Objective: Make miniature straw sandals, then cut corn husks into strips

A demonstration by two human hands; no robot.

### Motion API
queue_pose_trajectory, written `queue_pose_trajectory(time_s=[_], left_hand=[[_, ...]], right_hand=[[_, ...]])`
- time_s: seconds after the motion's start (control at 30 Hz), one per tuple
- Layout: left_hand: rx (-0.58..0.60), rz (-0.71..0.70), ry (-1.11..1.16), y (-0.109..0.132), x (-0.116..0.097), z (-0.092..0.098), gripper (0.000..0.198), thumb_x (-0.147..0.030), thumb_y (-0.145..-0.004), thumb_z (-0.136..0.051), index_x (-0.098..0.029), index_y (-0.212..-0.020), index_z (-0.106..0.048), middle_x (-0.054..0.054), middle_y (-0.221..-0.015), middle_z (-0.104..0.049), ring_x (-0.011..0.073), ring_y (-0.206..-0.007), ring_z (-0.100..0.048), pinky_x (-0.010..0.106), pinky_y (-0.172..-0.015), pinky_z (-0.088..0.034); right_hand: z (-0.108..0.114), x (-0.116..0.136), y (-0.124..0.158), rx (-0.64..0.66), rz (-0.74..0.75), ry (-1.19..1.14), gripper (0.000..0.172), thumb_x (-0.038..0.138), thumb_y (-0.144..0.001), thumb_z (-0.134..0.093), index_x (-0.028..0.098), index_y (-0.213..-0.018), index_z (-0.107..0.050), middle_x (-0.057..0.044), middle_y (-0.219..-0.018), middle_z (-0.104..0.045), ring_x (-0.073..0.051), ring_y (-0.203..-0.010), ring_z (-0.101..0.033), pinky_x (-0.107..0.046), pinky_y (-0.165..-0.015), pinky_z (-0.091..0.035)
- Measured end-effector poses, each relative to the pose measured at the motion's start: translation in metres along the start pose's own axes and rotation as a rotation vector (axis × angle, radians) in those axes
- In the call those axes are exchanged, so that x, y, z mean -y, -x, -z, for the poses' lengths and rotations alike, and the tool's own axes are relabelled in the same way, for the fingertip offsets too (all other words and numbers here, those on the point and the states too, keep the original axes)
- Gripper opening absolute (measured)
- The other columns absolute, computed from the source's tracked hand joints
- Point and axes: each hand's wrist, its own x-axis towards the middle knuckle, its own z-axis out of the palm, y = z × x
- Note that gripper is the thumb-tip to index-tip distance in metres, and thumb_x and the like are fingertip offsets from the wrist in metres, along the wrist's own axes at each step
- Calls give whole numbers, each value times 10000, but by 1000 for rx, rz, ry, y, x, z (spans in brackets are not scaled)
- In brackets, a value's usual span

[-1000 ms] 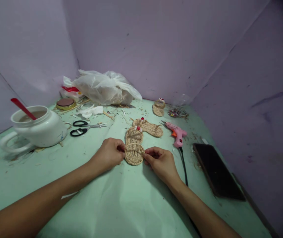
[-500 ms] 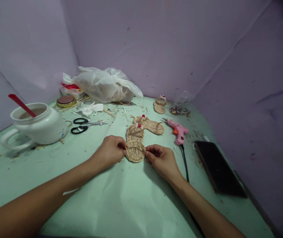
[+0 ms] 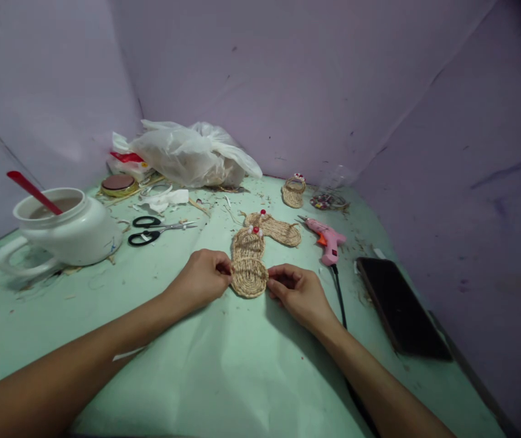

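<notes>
Between my hands, a small woven straw slipper (image 3: 248, 278) lies on the green tabletop, with red and white beads at its far end. My left hand (image 3: 205, 277) pinches its left edge near the strap across it. On the opposite edge, the thumb and fingers of my right hand (image 3: 296, 293) are closed in a pinch. A second woven slipper (image 3: 281, 231) with a red bead lies just behind, angled to the right. Farther back sits a smaller woven slipper (image 3: 293, 194) with beads on its loop.
A pink glue gun (image 3: 328, 237) and a phone (image 3: 401, 307) lie at right. Black-handled scissors (image 3: 151, 230) and a white mug (image 3: 69, 228) with a red-handled utensil stand left. Behind are a plastic bag (image 3: 191, 155), a round tin (image 3: 118, 184) and a dish of beads (image 3: 328, 201).
The view has shifted very slightly. Both hands keep the same grip on the slipper, and nothing else has visibly moved.
</notes>
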Motion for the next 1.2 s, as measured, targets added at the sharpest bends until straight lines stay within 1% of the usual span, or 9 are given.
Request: queue_pose_trajectory(time_s=[0.23, 0.37, 0.53, 0.6, 0.7, 0.93, 1.07, 1.13, 1.2], left_hand=[[6, -24, -14, 0, 1, -2, 136, -152, -619, -524, -136, -660, -652, -16, -517, -570, 96, -472, -475, 218, -518, -391], [12, -29, 3, 2, 1, -2, 126, -152, -623, -526, -135, -663, -645, -24, -492, -537, 97, -475, -461, 221, -520, -379], [47, -24, 41, 3, -3, 4, 135, -253, -635, -571, -134, -667, -628, -4, -571, -565, 115, -548, -485, 227, -530, -376], [32, -42, -13, 3, -5, 8, 147, -277, -641, -571, -137, -650, -614, 3, -594, -567, 123, -568, -491, 235, -541, -376], [76, -70, -118, 3, -6, 11, 115, -240, -651, -542, -140, -607, -578, 1, -585, -556, 127, -571, -489, 236, -537, -361], [156, -104, -140, 4, -2, 5, 96, -188, -652, -510, -148, -660, -598, -9, -592, -558, 127, -585, -497, 227, -541, -350], [260, -122, -73, 1, 1, 12, 129, -138, -627, -494, -147, -693, -604, -23, -588, -532, 113, -573, -479, 213, -532, -350], [337, -111, -6, -2, 2, 16, 166, -108, -615, -470, -141, -707, -604, -26, -583, -517, 103, -555, -469, 207, -521, -351], [370, -83, 37, -4, 3, 19, 191, -90, -596, -463, -135, -718, -603, -25, -588, -522, 100, -549, -470, 204, -517, -355]], right_hand=[[4, 1, 1, -40, 26, 18, 95, 253, -649, -562, 177, -705, -559, 36, -504, -512, -94, -433, -448, -211, -408, -365], [6, 5, 2, -74, 42, 2, 145, 293, -666, -576, 183, -758, -555, 24, -550, -546, -97, -446, -453, -203, -397, -355], [8, 12, 3, -94, 20, -129, 213, 346, -655, -619, 162, -749, -567, 48, -479, -500, -82, -410, -428, -198, -399, -341], [9, 13, 2, -98, 31, -139, 211, 341, -656, -619, 158, -756, -585, 52, -477, -492, -76, -402, -414, -199, -397, -329], [9, 12, 2, -65, 28, -131, 217, 348, -668, -605, 156, -770, -594, 41, -533, -518, -72, -407, -415, -205, -398, -328], [7, 2, 3, 54, 79, 107, 170, 232, -665, -613, 159, -816, -638, 9, -608, -592, -112, -525, -498, -234, -502, -396], [11, -3, 2, 33, 227, 247, 177, 186, -724, -550, 187, -842, -681, -52, -842, -659, -161, -715, -584, -282, -649, -450], [12, -4, 2, 5, 278, 307, 170, 183, -730, -551, 200, -813, -699, -55, -845, -649, -167, -735, -587, -290, -663, -448], [11, -4, 3, -5, 270, 338, 178, 195, -734, -559, 207, -828, -710, -47, -784, -643, -166, -705, -585, -291, -649, -446]])
